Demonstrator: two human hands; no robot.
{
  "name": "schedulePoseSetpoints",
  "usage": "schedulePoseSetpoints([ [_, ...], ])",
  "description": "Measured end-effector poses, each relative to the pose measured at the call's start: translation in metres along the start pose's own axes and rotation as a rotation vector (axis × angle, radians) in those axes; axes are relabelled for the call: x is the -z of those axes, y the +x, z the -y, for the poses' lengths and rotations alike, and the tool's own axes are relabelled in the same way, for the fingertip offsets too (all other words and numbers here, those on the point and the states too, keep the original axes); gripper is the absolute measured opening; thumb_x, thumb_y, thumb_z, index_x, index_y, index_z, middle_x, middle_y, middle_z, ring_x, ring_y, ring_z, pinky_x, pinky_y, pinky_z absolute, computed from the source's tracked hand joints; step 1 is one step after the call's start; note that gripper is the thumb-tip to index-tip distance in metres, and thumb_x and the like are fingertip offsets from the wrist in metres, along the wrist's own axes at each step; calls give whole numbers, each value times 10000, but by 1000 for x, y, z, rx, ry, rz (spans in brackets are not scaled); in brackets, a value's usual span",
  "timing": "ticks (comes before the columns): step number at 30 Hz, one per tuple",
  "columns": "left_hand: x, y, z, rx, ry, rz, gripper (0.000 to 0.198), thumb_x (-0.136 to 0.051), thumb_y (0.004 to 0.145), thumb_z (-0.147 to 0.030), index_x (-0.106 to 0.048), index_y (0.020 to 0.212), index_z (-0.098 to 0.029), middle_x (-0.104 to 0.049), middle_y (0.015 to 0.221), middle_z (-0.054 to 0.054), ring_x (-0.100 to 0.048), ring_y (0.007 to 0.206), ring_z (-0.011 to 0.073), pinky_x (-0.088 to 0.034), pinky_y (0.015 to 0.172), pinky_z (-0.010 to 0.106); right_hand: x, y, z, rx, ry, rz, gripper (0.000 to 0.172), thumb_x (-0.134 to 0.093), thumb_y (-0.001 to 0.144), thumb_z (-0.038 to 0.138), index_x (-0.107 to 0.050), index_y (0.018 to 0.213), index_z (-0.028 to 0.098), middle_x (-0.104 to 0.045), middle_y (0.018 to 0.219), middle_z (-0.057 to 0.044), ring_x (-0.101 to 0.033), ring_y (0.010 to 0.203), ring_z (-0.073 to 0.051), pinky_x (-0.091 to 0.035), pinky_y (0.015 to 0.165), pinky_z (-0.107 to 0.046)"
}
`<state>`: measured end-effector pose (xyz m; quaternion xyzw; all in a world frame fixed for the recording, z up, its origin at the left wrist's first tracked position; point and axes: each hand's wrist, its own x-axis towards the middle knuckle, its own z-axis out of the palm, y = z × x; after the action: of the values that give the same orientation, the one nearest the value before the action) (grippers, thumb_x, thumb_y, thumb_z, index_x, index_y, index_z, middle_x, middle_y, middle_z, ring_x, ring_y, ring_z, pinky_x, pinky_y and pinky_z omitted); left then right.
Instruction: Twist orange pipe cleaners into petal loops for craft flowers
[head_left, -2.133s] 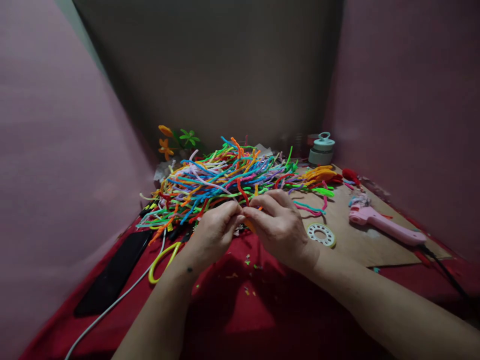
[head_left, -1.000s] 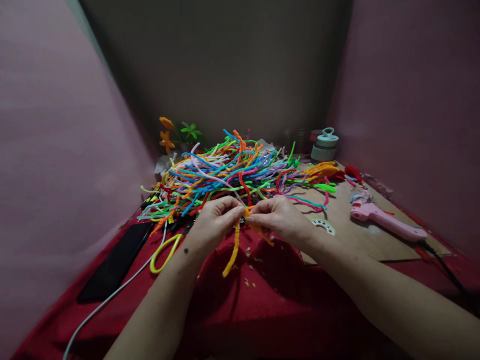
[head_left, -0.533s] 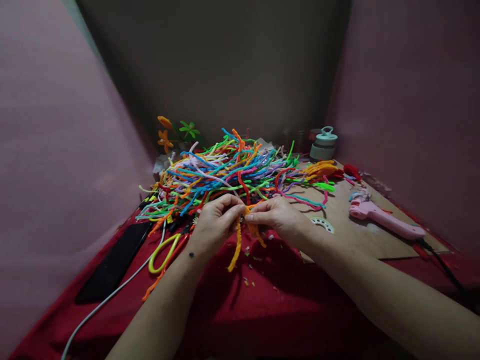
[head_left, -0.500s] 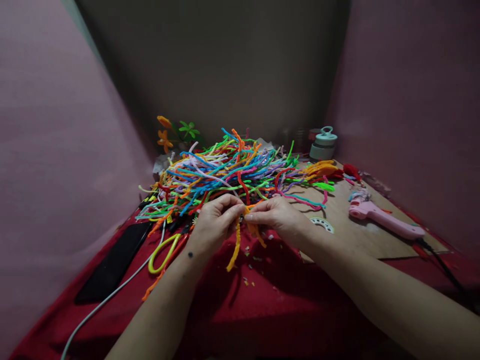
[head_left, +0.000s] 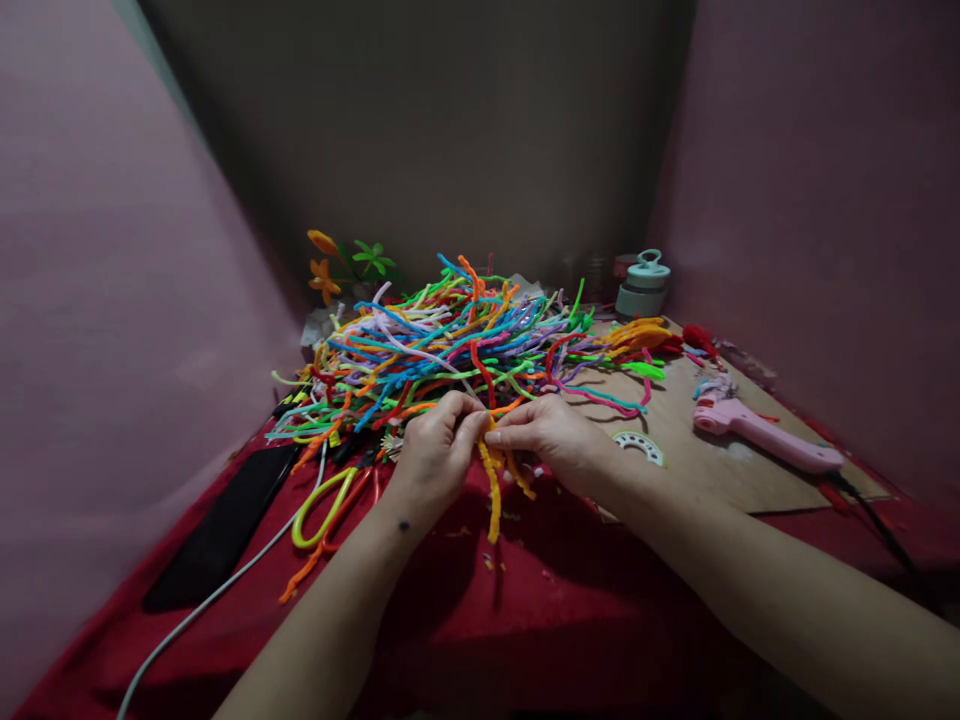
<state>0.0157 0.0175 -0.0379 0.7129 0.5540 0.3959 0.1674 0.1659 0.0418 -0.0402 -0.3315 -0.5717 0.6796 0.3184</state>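
Observation:
Both my hands meet in front of a heap of colourful pipe cleaners point(head_left: 420, 345). Pinched between thumb and fingers, an orange-yellow pipe cleaner point(head_left: 493, 495) is in my left hand point(head_left: 442, 445). Its one end hangs down below the fingertips, and a second end dangles to the right. My right hand point(head_left: 551, 435) is closed on the same pipe cleaner, fingertips close to the left thumb. The part between the fingertips is mostly hidden.
A black phone point(head_left: 221, 530), a white cable point(head_left: 225, 590) and yellow-handled scissors point(head_left: 324, 508) lie left. At right, a pink glue gun point(head_left: 772, 435) and a white ring point(head_left: 641, 447) rest on a brown board point(head_left: 705, 480). Behind stand a teal-lidded jar point(head_left: 643, 285) and orange flowers point(head_left: 324, 280).
The hanging orange-yellow end has swung right and now points nearly straight down. My left hand has turned slightly and shifted a little right; both hands keep their pinch.

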Motion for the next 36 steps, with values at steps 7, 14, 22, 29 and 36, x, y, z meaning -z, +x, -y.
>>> schedulePoseSetpoints([
  [7, -5, -2, -4, -146, 159, -106, 110, -460, 827, -229, -518, 746, -183, -559, 658, -11, -509, 591, 114, -384, 575, 225, -2, 1, -8, -1, 62, 5, 172, -648, 643, 214, -571, 528, 113, -515, 421, 23, -413, 357, -62, -270, 388, -208],
  [14, -4, -3, -5, -19, 1, -52, 162, -455, 836, -278, -514, 720, -183, -543, 652, -22, -499, 588, 105, -388, 557, 208, -8, -2, -8, 14, 50, 86, 226, -590, 707, 297, -550, 568, 124, -555, 444, 0, -458, 351, -83, -345, 391, -214],
  [22, -1, -4, -4, 0, 53, -65, 164, -477, 818, -293, -541, 721, -177, -581, 650, -6, -504, 559, 105, -378, 524, 203, -6, -2, -9, -12, 128, 146, 195, -572, 724, 260, -572, 594, 115, -549, 472, 0, -462, 405, -79, -317, 414, -209],
  [29, 0, -4, -7, 6, -11, -54, 151, -494, 803, -277, -550, 715, -168, -577, 644, -2, -513, 579, 108, -394, 549, 209, -7, -3, -7, -23, 39, 135, 131, -530, 693, 146, -565, 571, 115, -568, 495, 1, -432, 419, -68, -323, 476, -217],
  [36, 9, 1, -11, 301, -565, 235, 199, -612, 728, -336, -557, 757, -147, -564, 613, -14, -512, 501, 86, -404, 492, 199, -6, -5, -5, -31, 59, 191, 181, -527, 752, 195, -529, 586, 124, -541, 479, 6, -459, 416, -70, -331, 460, -203],
])
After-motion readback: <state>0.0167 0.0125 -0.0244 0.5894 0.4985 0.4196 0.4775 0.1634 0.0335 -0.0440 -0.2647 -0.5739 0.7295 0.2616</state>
